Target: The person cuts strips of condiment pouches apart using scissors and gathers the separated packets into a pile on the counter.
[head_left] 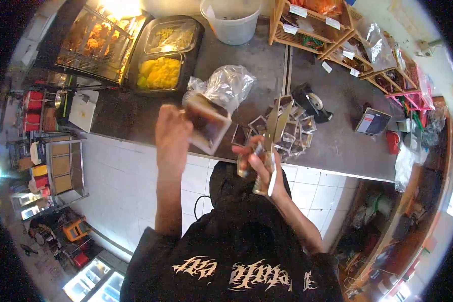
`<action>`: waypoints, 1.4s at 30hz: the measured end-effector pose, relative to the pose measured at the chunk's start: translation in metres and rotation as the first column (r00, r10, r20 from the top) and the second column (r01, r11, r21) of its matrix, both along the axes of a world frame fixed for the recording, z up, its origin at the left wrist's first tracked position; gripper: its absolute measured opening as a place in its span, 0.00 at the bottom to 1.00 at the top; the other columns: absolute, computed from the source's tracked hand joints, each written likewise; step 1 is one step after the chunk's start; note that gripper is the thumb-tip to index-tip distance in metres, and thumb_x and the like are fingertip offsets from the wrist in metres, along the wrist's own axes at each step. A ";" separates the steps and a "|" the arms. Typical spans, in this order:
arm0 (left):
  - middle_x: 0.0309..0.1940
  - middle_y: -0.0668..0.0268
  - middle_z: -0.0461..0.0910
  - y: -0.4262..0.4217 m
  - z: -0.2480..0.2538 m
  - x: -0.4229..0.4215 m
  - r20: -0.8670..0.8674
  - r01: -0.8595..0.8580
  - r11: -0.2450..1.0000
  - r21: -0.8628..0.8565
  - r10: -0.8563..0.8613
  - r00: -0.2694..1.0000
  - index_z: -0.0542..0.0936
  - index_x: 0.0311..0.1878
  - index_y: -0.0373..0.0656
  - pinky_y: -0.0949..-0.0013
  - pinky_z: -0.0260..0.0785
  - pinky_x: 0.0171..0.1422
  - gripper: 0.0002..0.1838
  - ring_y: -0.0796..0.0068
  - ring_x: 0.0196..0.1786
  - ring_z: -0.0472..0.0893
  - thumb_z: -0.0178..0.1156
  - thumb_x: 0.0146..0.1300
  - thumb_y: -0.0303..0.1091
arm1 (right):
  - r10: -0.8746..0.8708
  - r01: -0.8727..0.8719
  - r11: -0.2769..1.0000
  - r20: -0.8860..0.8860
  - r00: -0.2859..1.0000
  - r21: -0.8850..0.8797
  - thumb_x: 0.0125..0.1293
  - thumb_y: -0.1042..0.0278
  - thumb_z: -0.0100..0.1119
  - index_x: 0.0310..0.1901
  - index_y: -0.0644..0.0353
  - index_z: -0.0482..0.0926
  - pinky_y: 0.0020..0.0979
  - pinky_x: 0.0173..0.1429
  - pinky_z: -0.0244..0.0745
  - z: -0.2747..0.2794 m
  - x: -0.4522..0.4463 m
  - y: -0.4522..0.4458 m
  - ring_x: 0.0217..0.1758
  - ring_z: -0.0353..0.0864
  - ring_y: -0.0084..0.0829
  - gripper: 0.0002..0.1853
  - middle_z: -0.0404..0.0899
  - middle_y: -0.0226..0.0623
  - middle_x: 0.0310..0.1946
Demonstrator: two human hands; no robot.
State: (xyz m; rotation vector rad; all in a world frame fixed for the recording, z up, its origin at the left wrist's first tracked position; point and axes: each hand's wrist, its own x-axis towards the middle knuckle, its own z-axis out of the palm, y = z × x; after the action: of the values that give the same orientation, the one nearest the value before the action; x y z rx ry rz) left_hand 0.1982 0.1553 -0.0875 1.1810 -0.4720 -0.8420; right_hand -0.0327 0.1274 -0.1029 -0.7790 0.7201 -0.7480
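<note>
My left hand (173, 132) is closed on the edge of a square packet (205, 123) with dark brown contents and pale edges, smeared by motion. My right hand (264, 168) grips what look like scissors (278, 118), their two long blades pointing up and apart and a white handle below the palm. Small clear pieces, perhaps sachets, also show between its fingers, too blurred to tell. Just beyond the right hand lies a pile of small dark sachets (302, 133) with clear edges. A crumpled clear plastic bag (231, 85) rests behind the packet.
A black tape dispenser (312, 103) stands by the pile. Further left are a black tray (194, 63) with yellow food and a lit glass case (98, 45). A translucent bucket (231, 25), wooden racks (332, 50) and a small box (372, 122) stand around the dark counter (126, 118).
</note>
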 end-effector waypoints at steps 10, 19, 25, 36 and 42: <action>0.56 0.57 0.82 0.053 -0.001 -0.065 -0.239 0.652 0.753 0.090 -0.619 0.748 0.83 0.56 0.38 0.65 0.71 0.63 0.22 0.69 0.57 0.80 0.72 0.56 0.24 | -0.070 -0.061 0.954 -0.414 0.908 -0.294 0.57 0.78 0.72 0.56 0.61 0.76 0.26 0.49 0.75 0.025 -0.035 -0.004 0.42 0.79 0.22 0.25 0.81 0.29 0.38; 0.44 0.59 0.88 0.007 0.010 -0.105 -0.049 0.722 0.671 0.168 -0.726 0.686 0.88 0.45 0.36 0.69 0.74 0.59 0.11 0.72 0.49 0.85 0.69 0.58 0.22 | 0.193 -0.143 0.980 -0.493 0.848 0.138 0.49 0.14 0.59 0.71 0.66 0.65 0.34 0.59 0.69 0.056 -0.163 0.058 0.53 0.77 0.27 0.63 0.81 0.39 0.52; 0.37 0.62 0.89 -0.030 0.030 -0.107 0.085 0.764 0.612 0.202 -0.789 0.609 0.89 0.38 0.39 0.68 0.77 0.53 0.09 0.71 0.43 0.87 0.75 0.53 0.27 | 0.433 -0.422 0.897 -0.456 0.777 0.132 0.44 0.11 0.59 0.68 0.62 0.67 0.30 0.43 0.62 0.060 -0.174 0.064 0.38 0.66 0.25 0.63 0.66 0.25 0.34; 0.50 0.60 0.87 -0.058 0.023 -0.099 0.298 0.875 0.352 0.332 -0.920 0.256 0.85 0.55 0.42 0.71 0.72 0.61 0.25 0.72 0.53 0.85 0.76 0.50 0.29 | 0.485 -0.435 0.873 -0.306 0.820 0.218 0.47 0.13 0.59 0.61 0.60 0.72 0.25 0.40 0.63 0.053 -0.159 0.050 0.36 0.69 0.20 0.55 0.70 0.25 0.33; 0.55 0.59 0.85 -0.063 0.037 -0.101 0.224 0.928 0.164 0.335 -0.970 0.091 0.83 0.59 0.42 0.66 0.68 0.70 0.31 0.68 0.61 0.82 0.78 0.48 0.29 | 0.511 -0.450 0.856 -0.277 0.814 0.256 0.42 0.08 0.56 0.57 0.63 0.74 0.26 0.44 0.64 0.060 -0.153 0.045 0.39 0.72 0.22 0.59 0.72 0.28 0.33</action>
State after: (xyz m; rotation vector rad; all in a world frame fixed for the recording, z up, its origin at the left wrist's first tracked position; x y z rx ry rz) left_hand 0.0977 0.0926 -0.0510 1.0277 -1.7327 -1.8070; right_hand -0.1862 0.1726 -0.0433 -0.8871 0.8366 -0.0779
